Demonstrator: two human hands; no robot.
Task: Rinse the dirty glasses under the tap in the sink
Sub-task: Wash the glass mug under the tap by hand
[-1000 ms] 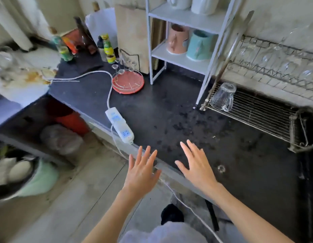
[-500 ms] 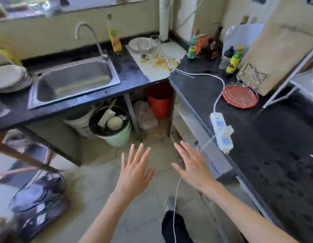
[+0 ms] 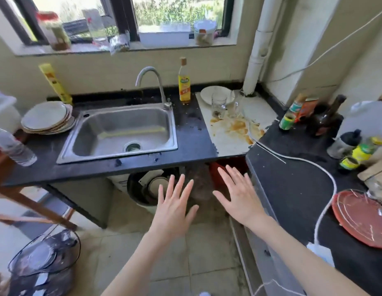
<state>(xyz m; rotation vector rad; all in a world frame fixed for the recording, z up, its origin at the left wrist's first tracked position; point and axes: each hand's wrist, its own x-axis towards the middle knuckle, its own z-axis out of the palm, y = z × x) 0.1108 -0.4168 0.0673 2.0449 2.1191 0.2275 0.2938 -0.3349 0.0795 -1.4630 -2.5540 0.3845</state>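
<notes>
At one o'clock from our hands stand two upright clear drinking glasses on the stained white counter — right of the steel sink. Our left hand and right hand hover flat-fingered, empty — right nearer.

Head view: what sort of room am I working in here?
Most likely a small home kitchen: a stainless steel sink with a curved metal tap set in a black counter, stacked white plates beside it, and two clear drinking glasses on a sauce-stained white board.
</notes>
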